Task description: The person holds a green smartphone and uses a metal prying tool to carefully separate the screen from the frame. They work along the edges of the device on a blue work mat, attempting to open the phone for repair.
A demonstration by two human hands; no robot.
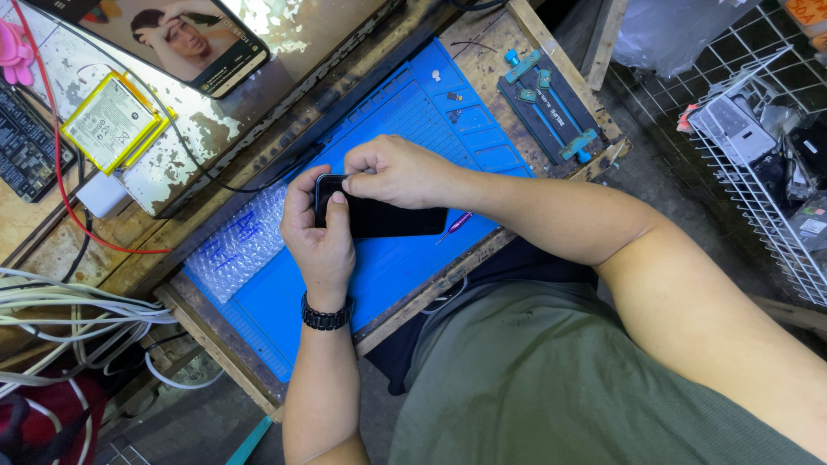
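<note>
Flat black rectangular smartphone held just above the middle of the blue silicone work mat, long side running 3 to 9 o'clock. Left hand wraps the phone's 9 o'clock end from below, fingers curled shut round the edge, thumb lying on the dark face. Black beaded bracelet on that wrist. Right hand comes in from 3 o'clock, fingers bunched tight, pinching at the phone's top corner; whether something small sits in the pinch, can't tell. Thin pink-handled tool lies on the mat just beside the phone at 3 o'clock. Clear bubble wrap sheet on the mat at 9 o'clock. Dark metal clamp fixture with blue knobs at 1 o'clock, on the worn wooden bench. Yellow-edged flat battery pack at 10 o'clock, well apart. White cables bundle at 8 o'clock. White wire basket far at 3 o'clock.
</note>
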